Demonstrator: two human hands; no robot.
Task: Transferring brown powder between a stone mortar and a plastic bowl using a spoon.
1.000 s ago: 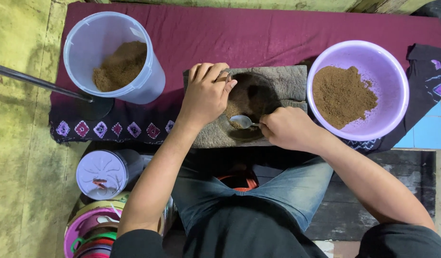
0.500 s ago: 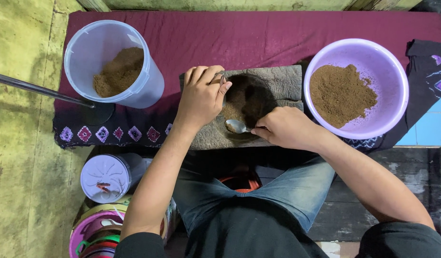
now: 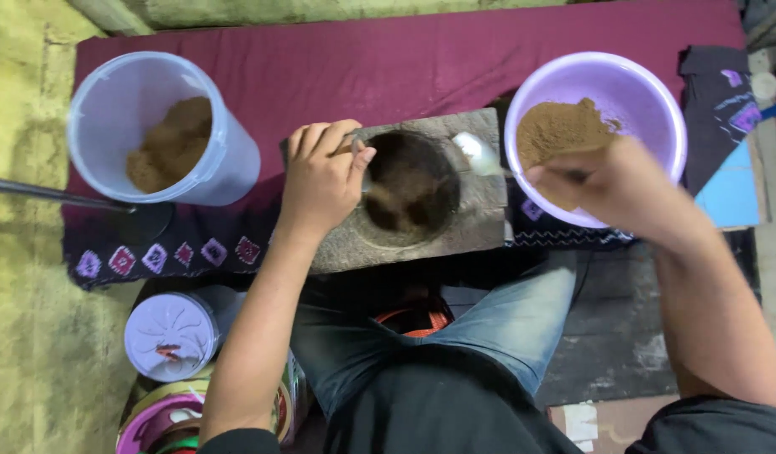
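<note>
A grey stone mortar block (image 3: 472, 210) with a round dark hollow (image 3: 413, 181) lies on a maroon cloth (image 3: 388, 67). My left hand (image 3: 319, 181) grips its left rim, with a small object I cannot make out pinched at the rim. My right hand (image 3: 610, 183) holds a metal spoon (image 3: 478, 154), raised over the block's right edge beside a purple bowl (image 3: 648, 92) of brown powder (image 3: 556, 130). A little brown powder lies in the hollow.
A clear plastic jar (image 3: 228, 160) with brown powder stands at the left on the cloth. A metal rod (image 3: 52, 195) crosses the left edge. Below, a lidded white container (image 3: 169, 335) and a stack of coloured bowls (image 3: 157, 420) sit by my left knee.
My right hand has lifted the spoon out of the hollow and moved it right toward the purple bowl. My left hand stays on the block's rim. The view shifted left.
</note>
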